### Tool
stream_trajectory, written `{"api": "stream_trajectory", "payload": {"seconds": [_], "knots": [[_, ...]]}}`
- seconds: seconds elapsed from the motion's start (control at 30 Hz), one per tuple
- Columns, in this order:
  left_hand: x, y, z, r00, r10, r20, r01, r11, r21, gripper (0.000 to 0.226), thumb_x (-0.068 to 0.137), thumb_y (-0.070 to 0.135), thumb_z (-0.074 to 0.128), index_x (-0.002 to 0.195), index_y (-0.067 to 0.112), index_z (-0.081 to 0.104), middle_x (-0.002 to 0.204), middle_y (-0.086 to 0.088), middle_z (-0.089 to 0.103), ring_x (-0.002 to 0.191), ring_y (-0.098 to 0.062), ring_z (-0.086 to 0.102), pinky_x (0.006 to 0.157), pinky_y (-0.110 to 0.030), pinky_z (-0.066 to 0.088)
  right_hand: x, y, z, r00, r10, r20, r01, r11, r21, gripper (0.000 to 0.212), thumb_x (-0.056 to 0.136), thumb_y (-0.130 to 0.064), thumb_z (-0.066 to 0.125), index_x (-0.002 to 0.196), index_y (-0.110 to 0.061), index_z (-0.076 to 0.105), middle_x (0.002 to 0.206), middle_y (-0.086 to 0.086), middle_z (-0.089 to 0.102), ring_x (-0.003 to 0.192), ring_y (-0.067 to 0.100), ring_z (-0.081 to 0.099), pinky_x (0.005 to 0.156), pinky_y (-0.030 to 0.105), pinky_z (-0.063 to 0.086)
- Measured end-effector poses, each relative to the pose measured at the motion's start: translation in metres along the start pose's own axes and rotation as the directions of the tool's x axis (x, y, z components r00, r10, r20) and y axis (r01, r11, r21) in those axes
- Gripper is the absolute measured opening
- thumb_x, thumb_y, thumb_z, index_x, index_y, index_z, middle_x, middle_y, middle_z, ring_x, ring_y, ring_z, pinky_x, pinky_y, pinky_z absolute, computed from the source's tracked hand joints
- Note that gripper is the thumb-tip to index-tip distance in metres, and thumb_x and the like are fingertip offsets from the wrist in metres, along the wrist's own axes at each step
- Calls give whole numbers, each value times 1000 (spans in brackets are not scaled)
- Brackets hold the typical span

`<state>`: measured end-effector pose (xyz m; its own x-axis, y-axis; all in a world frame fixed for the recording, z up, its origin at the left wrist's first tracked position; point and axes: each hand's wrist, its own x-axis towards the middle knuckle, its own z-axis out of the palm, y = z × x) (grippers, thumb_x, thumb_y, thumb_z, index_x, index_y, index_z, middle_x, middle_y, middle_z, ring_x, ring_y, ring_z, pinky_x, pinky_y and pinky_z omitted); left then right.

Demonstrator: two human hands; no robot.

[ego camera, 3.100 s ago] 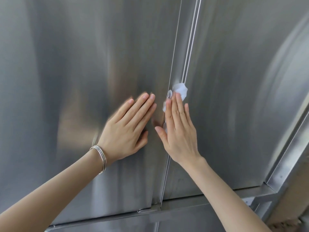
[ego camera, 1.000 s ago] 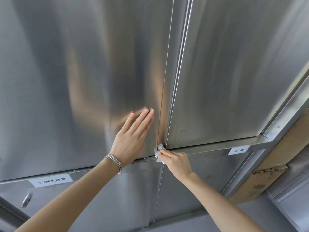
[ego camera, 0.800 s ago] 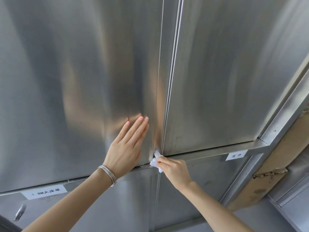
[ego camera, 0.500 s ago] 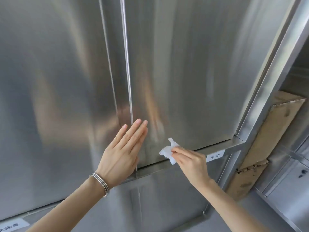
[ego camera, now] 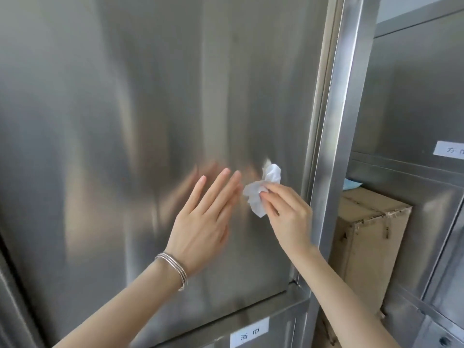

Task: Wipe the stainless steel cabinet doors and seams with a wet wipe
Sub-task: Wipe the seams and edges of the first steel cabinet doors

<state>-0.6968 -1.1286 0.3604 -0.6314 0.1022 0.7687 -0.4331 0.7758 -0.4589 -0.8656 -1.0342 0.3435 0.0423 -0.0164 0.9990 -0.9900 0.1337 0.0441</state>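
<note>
Your right hand pinches the crumpled wet wipe against the stainless steel cabinet door. Your left hand, fingers straight and released, sits just beside it.

Brushed steel cabinet door, glossy (it mirrors blurrily); crumpled white wet wipe; rough, matt cardboard box.

Bare forearms, bangled wrist
Several thin silver bangles circle the wrist below the left hand, plain and round.
</note>
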Motion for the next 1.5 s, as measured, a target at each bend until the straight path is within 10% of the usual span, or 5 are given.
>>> {"api": "stream_trajectory", "payload": {"seconds": [0.23, 0.53, 1.2, 1.5], "knots": [[75, 5, 12, 998, -69, 9, 66, 974, 217, 52, 98, 28, 35, 148, 15, 33, 157, -2, 27, 145, -27, 21, 118, -52, 14, -23, 19, 17, 981, -146, 126, 129, 983, 134, 18, 86, -11, 71, 101, -2, 71, 125, 6, 61, 126, 19, 50, 99, 33, 47], [72, -13, 31, 1000, 1, -11, 3, 939, 343, 56, 104, 43, 13, 152, 16, 23, 159, -1, 19, 147, -26, 16, 119, -50, 12, 1, 34, 24, 995, -80, -57, 93, 957, 276, 52, 76, 14, 66, 123, -3, 51, 125, 10, 58, 118, 19, 57, 89, 33, 54], [13, -77, -12, 995, -29, -99, 61, 937, 344, 56, 94, 28, 40, 148, 18, 33, 157, 0, 24, 146, -25, 19, 117, -53, 18, 88, 37, 20, 963, -192, -189, 212, 973, 91, 18, 93, 2, 54, 105, 5, 69, 117, 17, 64, 111, 29, 61, 93, 31, 50], [152, -110, -79, 969, -73, -236, 156, 922, 354, 57, 93, 27, 36, 147, 9, 35, 157, -4, 25, 147, -23, 17, 120, -47, 7, 217, 13, 53, 961, -203, -188, 214, 976, 43, 30, 83, 14, 62, 113, 10, 62, 124, 24, 58, 117, 34, 56, 97, 41, 49]]}}
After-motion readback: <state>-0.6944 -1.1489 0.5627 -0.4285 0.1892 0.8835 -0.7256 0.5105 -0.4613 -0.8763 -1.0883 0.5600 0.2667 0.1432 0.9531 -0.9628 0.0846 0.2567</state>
